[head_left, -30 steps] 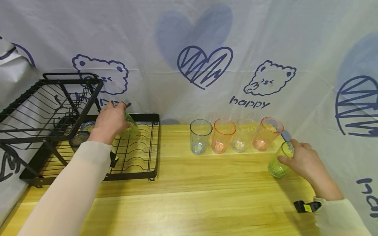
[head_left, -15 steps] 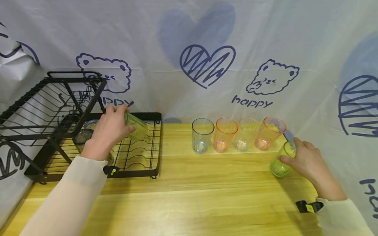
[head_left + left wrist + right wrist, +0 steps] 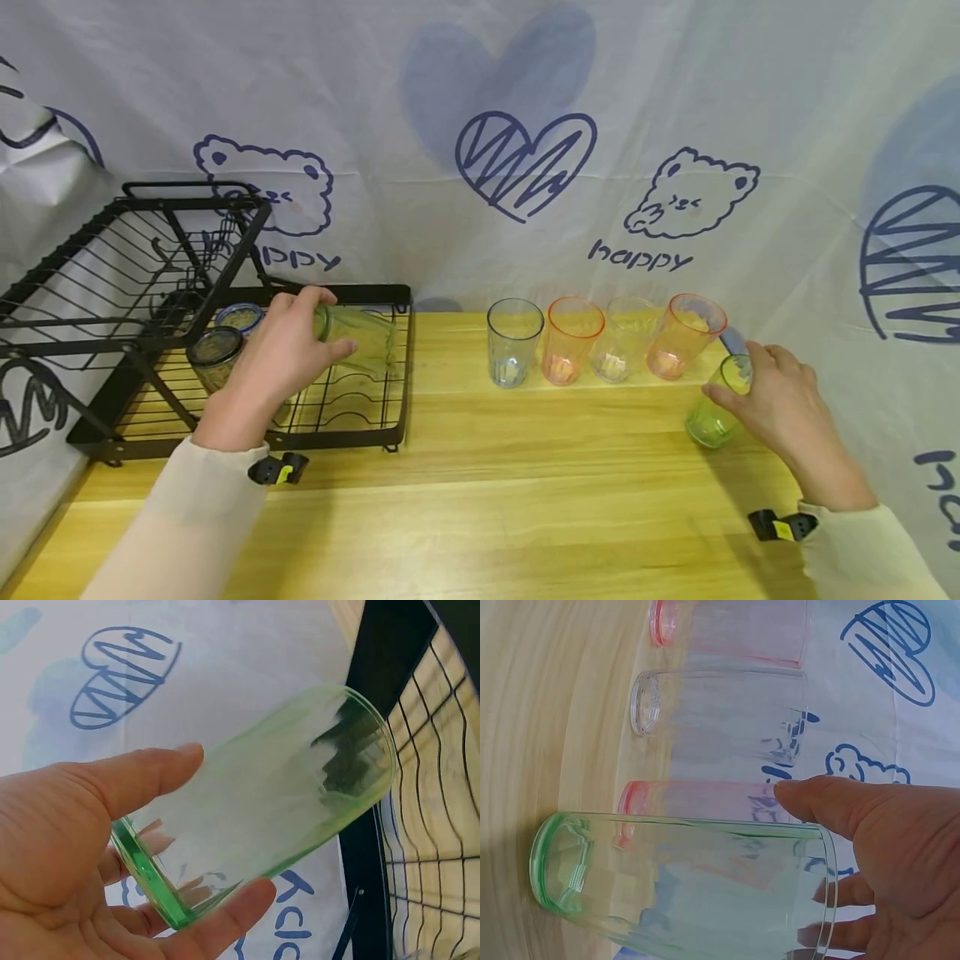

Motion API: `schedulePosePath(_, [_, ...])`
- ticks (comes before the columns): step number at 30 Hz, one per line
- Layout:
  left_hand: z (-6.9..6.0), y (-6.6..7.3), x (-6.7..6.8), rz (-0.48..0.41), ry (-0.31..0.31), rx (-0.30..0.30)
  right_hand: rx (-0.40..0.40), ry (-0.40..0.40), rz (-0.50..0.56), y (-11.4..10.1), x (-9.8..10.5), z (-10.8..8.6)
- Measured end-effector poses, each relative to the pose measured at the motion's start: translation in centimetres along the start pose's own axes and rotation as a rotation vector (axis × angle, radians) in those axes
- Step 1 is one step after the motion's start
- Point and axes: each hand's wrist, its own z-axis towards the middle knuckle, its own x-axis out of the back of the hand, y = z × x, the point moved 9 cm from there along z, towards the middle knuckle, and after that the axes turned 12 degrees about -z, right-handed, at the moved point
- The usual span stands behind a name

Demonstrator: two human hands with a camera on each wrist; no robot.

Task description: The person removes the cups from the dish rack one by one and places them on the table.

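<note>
My left hand [image 3: 281, 358] grips a green drinking glass [image 3: 367, 342] near its thick base, thumb on one side and fingers on the other. That glass is tipped nearly on its side above the lower tier of a black dish rack [image 3: 345, 435]. In the left wrist view its mouth [image 3: 375, 742] points away from the palm, toward the rack. At the right, my right hand [image 3: 783, 408] holds a second green glass [image 3: 708, 421] around its rim. The right wrist view shows this glass [image 3: 682, 885] standing upright on the wooden table, thumb beside the rim and fingertips behind it.
A row of glasses stands along the back: a blue-rimmed one [image 3: 510, 346], a red-rimmed one [image 3: 570, 346], a clear one [image 3: 615, 350] and a pinkish one [image 3: 678, 342]. In the rack sit a dark glass [image 3: 213, 354] and a blue-rimmed item [image 3: 240, 317]. A printed cloth hangs behind.
My left hand has drawn slightly back toward me, and its green glass has swung from steeply tilted to nearly horizontal over the rack. The right hand and its glass stay practically in place.
</note>
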Motion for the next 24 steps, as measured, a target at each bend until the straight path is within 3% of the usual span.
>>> schedulePosePath(7, [-1.6, -0.3, -1.2, -0.112, -0.024, 0.002, 0.017, 0.028, 0.005, -0.5, 0.0, -0.1])
schedulePosePath(17, [-4.0, -0.9, -1.9, -0.320, -0.001, 0.020, 0.123, 0.224, 0.080, -3.0, 1.4, -0.7])
schedulePosePath(24, [-4.8, -1.2, -4.0, -0.464, -0.025, 0.034, 0.228, 0.335, 0.127, -5.7, 1.7, -1.0])
